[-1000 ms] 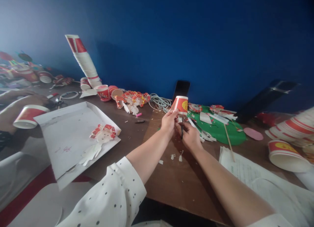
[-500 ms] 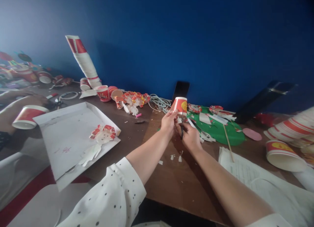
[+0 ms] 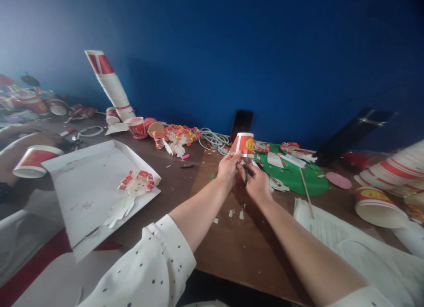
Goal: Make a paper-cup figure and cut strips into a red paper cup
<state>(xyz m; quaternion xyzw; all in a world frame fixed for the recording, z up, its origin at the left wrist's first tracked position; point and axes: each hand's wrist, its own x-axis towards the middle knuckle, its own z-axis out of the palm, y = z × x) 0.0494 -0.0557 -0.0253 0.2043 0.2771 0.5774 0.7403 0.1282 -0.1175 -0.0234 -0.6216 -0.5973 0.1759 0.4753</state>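
Observation:
A red and white paper cup (image 3: 244, 144) with a yellow emblem is held upside down over the middle of the table. My left hand (image 3: 228, 166) closes around its lower left side, thumb on the outside. In my right hand (image 3: 257, 182) is a pair of dark-handled scissors (image 3: 246, 173), fingers wrapped around the handles. The scissor blades point up at the cup's rim, by the emblem; how far they reach into the paper is hard to see. Small white paper scraps (image 3: 241, 214) lie on the brown tabletop (image 3: 228, 249) below my hands.
A white box lid (image 3: 89, 179) with a paper figure (image 3: 136, 183) lies left. Beyond it, another person's hand (image 3: 39, 137) is near a cup (image 3: 38, 160). A leaning cup stack (image 3: 112, 90), a phone (image 3: 243, 121), green paper (image 3: 298, 179), and papers (image 3: 331, 227) surround the work area.
The view has shifted slightly, moving the surroundings a little left. My hands keep the same hold on the cup and scissors; the cup's emblem shows slightly less.

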